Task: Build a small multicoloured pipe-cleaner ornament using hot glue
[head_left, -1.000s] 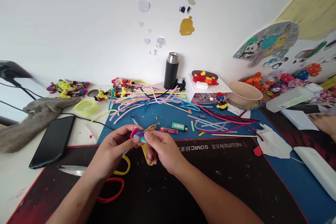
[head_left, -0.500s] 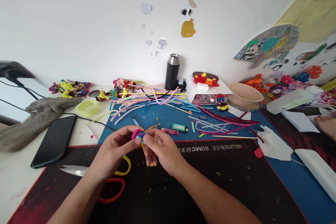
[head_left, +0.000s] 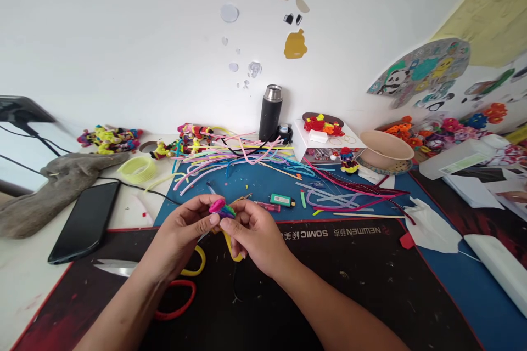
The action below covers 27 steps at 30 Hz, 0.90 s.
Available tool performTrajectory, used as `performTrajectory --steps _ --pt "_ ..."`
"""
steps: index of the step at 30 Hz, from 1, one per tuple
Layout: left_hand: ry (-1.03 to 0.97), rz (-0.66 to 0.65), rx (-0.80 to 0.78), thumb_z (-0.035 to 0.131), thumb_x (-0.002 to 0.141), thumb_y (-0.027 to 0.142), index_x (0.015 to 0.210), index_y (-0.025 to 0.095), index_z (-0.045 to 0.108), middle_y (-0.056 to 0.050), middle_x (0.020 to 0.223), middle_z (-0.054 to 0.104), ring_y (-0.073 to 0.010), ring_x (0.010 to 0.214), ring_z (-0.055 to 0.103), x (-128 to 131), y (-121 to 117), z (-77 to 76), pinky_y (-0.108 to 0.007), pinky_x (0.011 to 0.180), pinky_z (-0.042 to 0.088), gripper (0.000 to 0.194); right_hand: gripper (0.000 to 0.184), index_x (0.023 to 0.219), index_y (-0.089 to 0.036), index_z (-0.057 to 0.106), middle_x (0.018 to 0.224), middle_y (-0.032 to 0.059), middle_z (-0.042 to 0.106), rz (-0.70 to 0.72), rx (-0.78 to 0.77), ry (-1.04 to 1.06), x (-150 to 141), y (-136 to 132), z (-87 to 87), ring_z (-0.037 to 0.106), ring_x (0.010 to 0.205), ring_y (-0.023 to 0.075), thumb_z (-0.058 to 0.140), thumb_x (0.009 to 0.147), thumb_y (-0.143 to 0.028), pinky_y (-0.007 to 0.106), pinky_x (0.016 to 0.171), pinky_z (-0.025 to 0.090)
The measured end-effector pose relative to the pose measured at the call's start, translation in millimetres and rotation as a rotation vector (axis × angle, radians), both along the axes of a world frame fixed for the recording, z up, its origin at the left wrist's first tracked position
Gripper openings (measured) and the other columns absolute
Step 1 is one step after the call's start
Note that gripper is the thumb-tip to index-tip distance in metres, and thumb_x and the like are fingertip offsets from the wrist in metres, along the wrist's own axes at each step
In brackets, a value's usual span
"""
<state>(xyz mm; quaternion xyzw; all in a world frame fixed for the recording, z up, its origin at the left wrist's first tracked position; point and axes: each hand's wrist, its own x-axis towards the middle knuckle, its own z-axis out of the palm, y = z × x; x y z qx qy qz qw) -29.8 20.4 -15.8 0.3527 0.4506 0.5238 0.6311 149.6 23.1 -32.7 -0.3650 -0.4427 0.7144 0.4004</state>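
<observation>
"One pair of scissors (head_left: pixel 119 269) lies nearest, right?"

"Yes, on the black mat (head_left: pixel 329 285). The blade shows on one side of the left forearm (head_left: pixel 132 296), a red loop and a yellow loop on the other."

"And the hands?"

"Both are narrowed on one small thing. The left hand (head_left: pixel 179 234) pinches the pink end of a fuzzy craft piece (head_left: pixel 225 210); the right hand (head_left: pixel 257 237) has thumb and fingers on its blue and green part."

"So it's between them?"

"Yes, raised between the fingertips. A yellow handle (head_left: pixel 231 248) shows beside the right hand's curled lower fingers; I can't tell whether they grip it."

"Beyond that?"

"A pink lighter (head_left: pixel 269 207) beside a green lighter (head_left: pixel 281 199), and a black phone (head_left: pixel 84 222) well off to the left."

"Farther still?"

"A heap of coloured strips (head_left: pixel 206 165), then an upright flask (head_left: pixel 270 118) near the wall (head_left: pixel 123 38), with a white box (head_left: pixel 302 140) and a bowl (head_left: pixel 385 148) to its right."
</observation>
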Motion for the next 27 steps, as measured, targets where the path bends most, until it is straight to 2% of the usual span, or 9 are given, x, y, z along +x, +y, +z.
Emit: performTrajectory --steps 6,10,14,19,23,27 --pt "-0.035 0.026 -0.050 0.109 0.060 0.041 0.094 0.021 0.091 -0.007 0.090 0.081 -0.0184 0.079 0.070 -2.1 0.0 -2.0 -0.025 0.071 0.060 0.043 0.049 0.109 -0.021 0.060 0.067 -0.0094 0.061 0.001 0.015 0.007 -0.4 -0.3 1.0 0.057 0.044 0.0099 0.085 0.089 -0.059 0.022 0.042 0.037" --pt "-0.051 0.052 -0.072 0.111 0.056 0.040 0.095 0.022 0.092 -0.008 0.094 0.084 -0.0196 0.081 0.073 -5.6 0.7 -2.8 -0.027 0.072 0.062 0.046 0.052 0.113 -0.022 0.058 0.067 -0.0083 0.063 0.043 0.001 0.032 -0.3 -1.5 3.1 0.057 0.044 0.0107 0.079 0.093 -0.065 0.022 0.041 0.035" --pt "-0.053 0.054 -0.079 0.112 0.054 0.038 0.096 0.022 0.093 -0.010 0.096 0.086 -0.0216 0.084 0.074 -7.4 0.5 -3.6 -0.027 0.074 0.064 0.049 0.052 0.109 -0.023 0.058 0.069 -0.0075 0.064 0.062 -0.025 0.008 -0.2 -2.6 4.6 0.056 0.045 0.0104 0.080 0.091 -0.066 0.023 0.042 0.035" --pt "-0.044 0.034 -0.088 0.111 0.056 0.038 0.101 0.023 0.093 -0.010 0.099 0.086 -0.0217 0.085 0.075 -7.3 0.0 -3.5 -0.027 0.076 0.064 0.050 0.049 0.103 -0.023 0.059 0.063 -0.0085 0.061 0.046 -0.004 -0.007 -0.7 -2.5 4.3 0.055 0.044 0.0106 0.081 0.089 -0.064 0.023 0.043 0.036" --pt "-0.052 0.023 -0.088 0.110 0.059 0.039 0.107 0.024 0.093 -0.010 0.099 0.086 -0.0212 0.086 0.075 -6.7 0.4 -3.4 -0.026 0.075 0.063 0.054 0.052 0.102 -0.022 0.060 0.064 -0.0084 0.061 0.027 -0.004 -0.021 -1.5 -2.3 4.8 0.055 0.044 0.0102 0.083 0.087 -0.066 0.023 0.045 0.038" --pt "-0.056 0.018 -0.082 0.109 0.061 0.039 0.105 0.023 0.093 -0.010 0.099 0.086 -0.0203 0.081 0.074 -6.1 -0.1 -3.2 -0.026 0.073 0.062 0.050 0.051 0.100 -0.022 0.060 0.067 -0.0079 0.063 0.000 -0.005 -0.031 -2.1 -3.0 6.2 0.056 0.045 0.0097 0.085 0.086 -0.064 0.024 0.045 0.038"
